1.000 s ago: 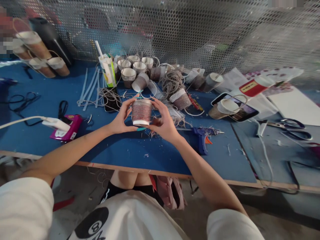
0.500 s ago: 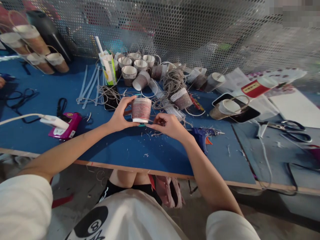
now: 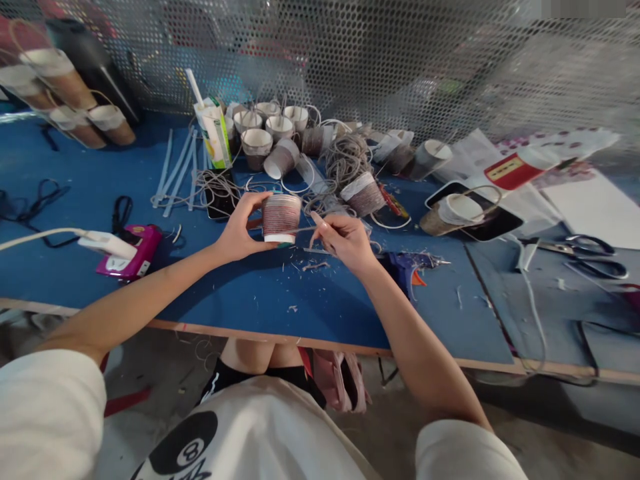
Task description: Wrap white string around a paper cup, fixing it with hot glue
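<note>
Your left hand (image 3: 240, 230) grips the string-wrapped cup (image 3: 281, 218) upright, just above the middle of the blue tabletop (image 3: 250, 293), while your right hand (image 3: 345, 241) pinches a taut string (image 3: 300, 230) running to the cup's side

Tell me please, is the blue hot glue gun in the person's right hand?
No, the blue hot glue gun lies on the table while the right hand pinches twine.

Left hand (image 3: 239, 230) hides the wrapped cup's (image 3: 281, 217) near side
</note>
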### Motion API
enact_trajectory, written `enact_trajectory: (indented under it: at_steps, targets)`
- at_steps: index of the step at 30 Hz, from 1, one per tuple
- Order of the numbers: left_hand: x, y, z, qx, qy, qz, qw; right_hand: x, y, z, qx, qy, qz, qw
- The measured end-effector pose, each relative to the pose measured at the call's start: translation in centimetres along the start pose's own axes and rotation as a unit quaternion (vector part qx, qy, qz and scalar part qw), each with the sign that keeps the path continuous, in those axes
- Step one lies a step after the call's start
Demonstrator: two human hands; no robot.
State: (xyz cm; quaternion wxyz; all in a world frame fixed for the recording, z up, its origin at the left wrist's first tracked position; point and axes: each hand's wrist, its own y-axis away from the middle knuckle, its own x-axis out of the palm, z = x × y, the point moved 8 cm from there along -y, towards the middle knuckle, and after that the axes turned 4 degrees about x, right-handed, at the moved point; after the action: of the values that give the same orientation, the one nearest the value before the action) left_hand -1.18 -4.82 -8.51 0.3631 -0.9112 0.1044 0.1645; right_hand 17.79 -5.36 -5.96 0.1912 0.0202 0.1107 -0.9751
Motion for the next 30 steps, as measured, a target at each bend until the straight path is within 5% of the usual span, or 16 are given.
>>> enact_trajectory:
  at_steps: [20,30]
  targets:
    - [-0.2,-0.3,0.4,0.051,0.082,-0.068,0.993,0.9,0.2,-0.3,-0.006,0.131,0.002,0.991]
    - [-0.3,0.2,1.6,0.054,0.157,-0.082,0.983,2.3,-0.2,-1.6,-0.008,0.088,-0.015,0.996]
